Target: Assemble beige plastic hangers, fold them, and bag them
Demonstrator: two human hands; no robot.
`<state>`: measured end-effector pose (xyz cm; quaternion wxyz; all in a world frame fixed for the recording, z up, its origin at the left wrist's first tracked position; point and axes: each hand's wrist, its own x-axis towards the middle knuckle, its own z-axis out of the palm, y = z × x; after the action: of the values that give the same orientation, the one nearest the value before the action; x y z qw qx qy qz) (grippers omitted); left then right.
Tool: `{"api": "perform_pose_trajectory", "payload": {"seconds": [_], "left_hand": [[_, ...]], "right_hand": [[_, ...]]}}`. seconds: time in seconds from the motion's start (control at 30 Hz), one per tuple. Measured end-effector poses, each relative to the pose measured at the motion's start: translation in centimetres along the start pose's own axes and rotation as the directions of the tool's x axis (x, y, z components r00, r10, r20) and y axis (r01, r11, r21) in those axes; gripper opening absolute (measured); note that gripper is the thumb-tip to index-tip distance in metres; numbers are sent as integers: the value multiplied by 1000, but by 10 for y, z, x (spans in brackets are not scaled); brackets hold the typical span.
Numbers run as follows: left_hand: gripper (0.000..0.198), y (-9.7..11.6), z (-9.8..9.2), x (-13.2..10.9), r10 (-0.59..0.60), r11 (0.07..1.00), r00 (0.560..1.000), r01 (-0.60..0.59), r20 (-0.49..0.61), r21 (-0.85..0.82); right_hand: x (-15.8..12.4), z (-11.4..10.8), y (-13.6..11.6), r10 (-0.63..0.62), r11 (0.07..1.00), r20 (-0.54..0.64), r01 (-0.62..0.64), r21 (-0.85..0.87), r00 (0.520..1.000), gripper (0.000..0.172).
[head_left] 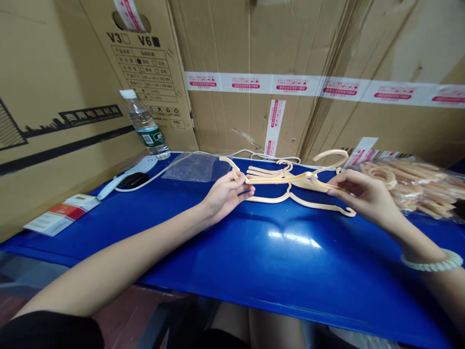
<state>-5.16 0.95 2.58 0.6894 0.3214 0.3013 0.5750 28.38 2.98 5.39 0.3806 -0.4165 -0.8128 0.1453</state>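
Observation:
Between my two hands, a little above the blue table (218, 261), is a cream plastic clothes hanger (279, 181). My left hand (228, 191) pinches its left end, where a curved piece sticks up past the fingertips. Its right arm is gripped by my right hand (363, 191), thumb and fingers closed, and the large hook rises beside that hand. Behind and below lie more cream hangers (269, 199), partly covered by the held one. To the right, a clear plastic bag (421, 186) full of similar cream hangers rests near my right hand.
At the back left stands a water bottle (148, 126), with a pale hairbrush (127, 173), a black oval object (135, 180) and a small flat box (63, 214) nearby. A clear bag (196, 167) and white cable lie behind. Cardboard boxes (232, 43) wall the back and left.

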Motion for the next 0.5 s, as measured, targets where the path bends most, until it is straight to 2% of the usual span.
{"api": "perform_pose_trajectory", "payload": {"seconds": [0.2,0.33,0.5], "left_hand": [[20,-1,-1,1,-25,1000,1000,25,-20,6],[22,-3,-2,1,4,999,999,-3,-37,33],[22,-5,-5,0,77,994,996,-72,-55,86]], "right_hand": [[-1,1,1,-61,997,-32,60,-40,998,20],[-2,2,-4,-131,988,-33,127,-90,991,16],[-3,5,-14,-189,970,19,190,-152,982,12]]}}
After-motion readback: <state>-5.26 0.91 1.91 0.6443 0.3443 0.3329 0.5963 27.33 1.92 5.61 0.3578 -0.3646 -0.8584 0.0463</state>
